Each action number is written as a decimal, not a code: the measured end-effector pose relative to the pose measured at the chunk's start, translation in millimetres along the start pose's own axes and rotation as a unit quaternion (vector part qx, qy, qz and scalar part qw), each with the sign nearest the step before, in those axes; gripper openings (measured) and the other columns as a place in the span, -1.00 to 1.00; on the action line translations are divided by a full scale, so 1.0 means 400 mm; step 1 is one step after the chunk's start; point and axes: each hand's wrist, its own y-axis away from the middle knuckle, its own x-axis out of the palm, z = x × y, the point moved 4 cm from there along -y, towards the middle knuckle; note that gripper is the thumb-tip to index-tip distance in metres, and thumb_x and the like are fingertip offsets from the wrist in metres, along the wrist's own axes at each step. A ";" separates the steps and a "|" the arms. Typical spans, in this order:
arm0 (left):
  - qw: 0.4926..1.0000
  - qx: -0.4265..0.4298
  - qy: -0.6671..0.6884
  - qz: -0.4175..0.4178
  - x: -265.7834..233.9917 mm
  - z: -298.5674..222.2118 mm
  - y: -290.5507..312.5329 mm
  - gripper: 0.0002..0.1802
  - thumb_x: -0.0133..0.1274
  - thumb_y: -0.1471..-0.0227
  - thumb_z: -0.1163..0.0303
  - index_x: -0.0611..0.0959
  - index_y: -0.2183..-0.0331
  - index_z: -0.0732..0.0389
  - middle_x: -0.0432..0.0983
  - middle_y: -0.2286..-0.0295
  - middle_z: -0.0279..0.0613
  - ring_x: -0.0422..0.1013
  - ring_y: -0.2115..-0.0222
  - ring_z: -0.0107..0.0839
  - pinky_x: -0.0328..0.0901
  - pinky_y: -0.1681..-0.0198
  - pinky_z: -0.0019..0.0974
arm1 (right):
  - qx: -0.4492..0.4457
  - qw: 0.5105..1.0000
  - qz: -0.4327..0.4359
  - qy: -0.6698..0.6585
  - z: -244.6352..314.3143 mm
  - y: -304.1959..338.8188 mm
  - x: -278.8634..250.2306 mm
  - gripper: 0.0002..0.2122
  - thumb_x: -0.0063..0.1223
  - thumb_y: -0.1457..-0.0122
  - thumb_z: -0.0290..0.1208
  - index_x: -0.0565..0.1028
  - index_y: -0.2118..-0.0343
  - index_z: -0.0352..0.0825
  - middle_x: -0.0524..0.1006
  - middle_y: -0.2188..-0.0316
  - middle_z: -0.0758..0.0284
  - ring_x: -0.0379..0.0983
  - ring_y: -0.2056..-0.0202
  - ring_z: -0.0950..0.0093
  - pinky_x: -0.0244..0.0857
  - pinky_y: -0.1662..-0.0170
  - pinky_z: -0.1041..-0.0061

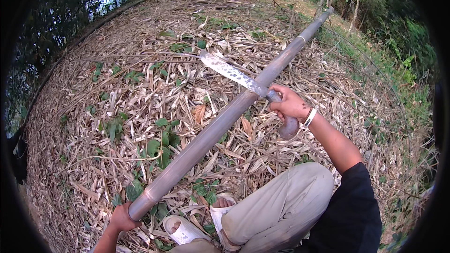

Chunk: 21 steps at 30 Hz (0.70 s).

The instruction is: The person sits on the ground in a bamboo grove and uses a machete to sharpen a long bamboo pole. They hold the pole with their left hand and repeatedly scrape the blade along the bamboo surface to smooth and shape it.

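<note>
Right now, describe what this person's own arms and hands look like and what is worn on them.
Both hands are bare, no gloves. The right hand has a white band around its wrist; the forearm is uncovered up to a black sleeve that begins near the elbow. The left hand and its forearm are bare, with no sleeve in view.

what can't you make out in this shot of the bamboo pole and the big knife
- Head view: the left hand grips the near end of the bamboo pole; its fingers are behind the pole.
- The pole's far end runs into the shrubs at the upper right, too small to trace.
- The knife handle is mostly covered by the right hand.
- Where the blade meets the pole, contact or a cut cannot be told.
- The sandals are partly hidden by leaves and the knee.
</note>
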 end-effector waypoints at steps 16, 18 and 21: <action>0.999 0.008 0.035 -0.011 -0.003 -0.006 -0.002 -0.26 0.38 0.56 0.14 0.62 0.20 0.28 0.64 0.38 0.13 0.59 0.32 0.09 0.48 0.13 -0.07 | 0.003 0.977 -0.204 -0.065 -0.070 -0.021 -0.167 -0.70 0.05 -0.08 -0.64 0.35 0.10 -0.30 0.38 0.66 0.43 0.31 0.71 0.64 0.24 0.67 0.54; 0.999 0.010 0.036 -0.005 -0.001 -0.011 -0.001 -0.27 0.38 0.56 0.14 0.62 0.21 0.28 0.63 0.38 0.13 0.59 0.32 0.09 0.48 0.13 -0.07 | -0.013 0.964 -0.251 -0.092 -0.053 -0.023 -0.168 -0.69 0.05 -0.09 -0.63 0.34 0.09 -0.30 0.39 0.66 0.43 0.31 0.71 0.64 0.24 0.66 0.55; 0.999 0.000 0.040 -0.006 -0.001 0.005 0.012 -0.28 0.38 0.56 0.15 0.62 0.23 0.28 0.63 0.39 0.13 0.59 0.32 0.09 0.47 0.14 -0.07 | 0.036 0.995 -0.069 0.061 -0.100 -0.012 -0.041 -0.68 0.05 -0.08 -0.62 0.33 0.08 -0.29 0.38 0.66 0.44 0.32 0.71 0.64 0.26 0.68 0.55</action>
